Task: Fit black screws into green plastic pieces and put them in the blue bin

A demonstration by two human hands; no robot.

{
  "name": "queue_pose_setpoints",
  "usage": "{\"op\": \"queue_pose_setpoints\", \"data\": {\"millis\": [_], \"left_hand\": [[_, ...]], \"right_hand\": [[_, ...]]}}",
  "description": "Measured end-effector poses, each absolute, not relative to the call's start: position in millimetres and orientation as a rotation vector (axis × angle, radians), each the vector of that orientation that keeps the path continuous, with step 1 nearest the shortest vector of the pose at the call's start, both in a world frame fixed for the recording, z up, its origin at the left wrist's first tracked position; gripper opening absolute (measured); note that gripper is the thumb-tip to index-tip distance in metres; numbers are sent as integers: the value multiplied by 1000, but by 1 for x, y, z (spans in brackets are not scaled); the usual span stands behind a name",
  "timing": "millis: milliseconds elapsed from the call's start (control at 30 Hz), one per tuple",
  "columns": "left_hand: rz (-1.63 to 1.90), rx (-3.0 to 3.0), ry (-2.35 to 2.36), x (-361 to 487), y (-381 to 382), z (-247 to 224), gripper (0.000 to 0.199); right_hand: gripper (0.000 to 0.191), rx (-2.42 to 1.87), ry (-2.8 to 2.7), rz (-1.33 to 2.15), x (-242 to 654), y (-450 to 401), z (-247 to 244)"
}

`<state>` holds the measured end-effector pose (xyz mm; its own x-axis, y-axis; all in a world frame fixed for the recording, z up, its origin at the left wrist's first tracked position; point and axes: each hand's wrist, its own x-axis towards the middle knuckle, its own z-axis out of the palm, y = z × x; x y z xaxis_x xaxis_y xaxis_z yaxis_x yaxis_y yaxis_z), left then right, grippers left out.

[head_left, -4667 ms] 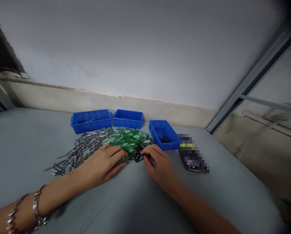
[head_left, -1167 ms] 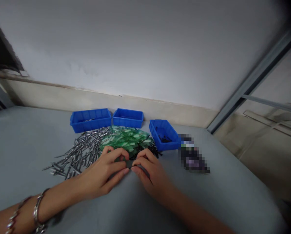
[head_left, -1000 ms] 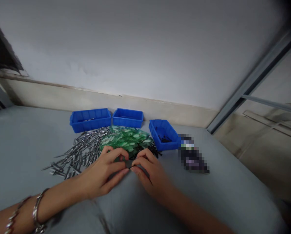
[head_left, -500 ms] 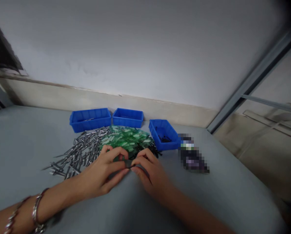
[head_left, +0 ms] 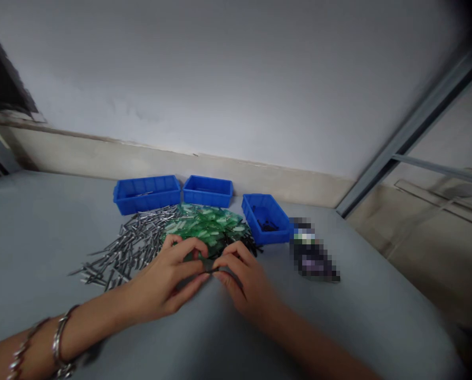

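Left hand (head_left: 162,279), right hand (head_left: 246,285), green pieces (head_left: 204,224)

1. The small dark piece (head_left: 210,268) at lower center is mostly buried between the left hand (head_left: 164,277) and right hand (head_left: 246,279), so no clue what it is.
2. The object (head_left: 312,249) right of the right-most blue bin (head_left: 266,220) is totally pixelated.
3. The dark bits (head_left: 266,226) in that bin are too tiny to make out.
4. The left forearm (head_left: 34,348) and right forearm (head_left: 318,351) get cut off at the bottom edge.

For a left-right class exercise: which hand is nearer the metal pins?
Left. The left hand lies right beside the metal pins; the right hand is farther away, on the left hand's far side.
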<state>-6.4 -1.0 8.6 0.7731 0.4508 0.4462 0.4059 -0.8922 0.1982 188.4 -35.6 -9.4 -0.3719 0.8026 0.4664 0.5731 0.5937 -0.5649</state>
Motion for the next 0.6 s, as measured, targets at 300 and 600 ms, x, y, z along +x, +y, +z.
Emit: {"op": "queue_pose_setpoints", "data": {"millis": [300,600], "left_hand": [[750,2884,704,-7,1,7,17],[732,2863,758,-7,1,7,16]], "right_hand": [[16,-1080,-2089,381,188,-35,-11],[15,-1086,-2107,364,188,-35,-10]]}}
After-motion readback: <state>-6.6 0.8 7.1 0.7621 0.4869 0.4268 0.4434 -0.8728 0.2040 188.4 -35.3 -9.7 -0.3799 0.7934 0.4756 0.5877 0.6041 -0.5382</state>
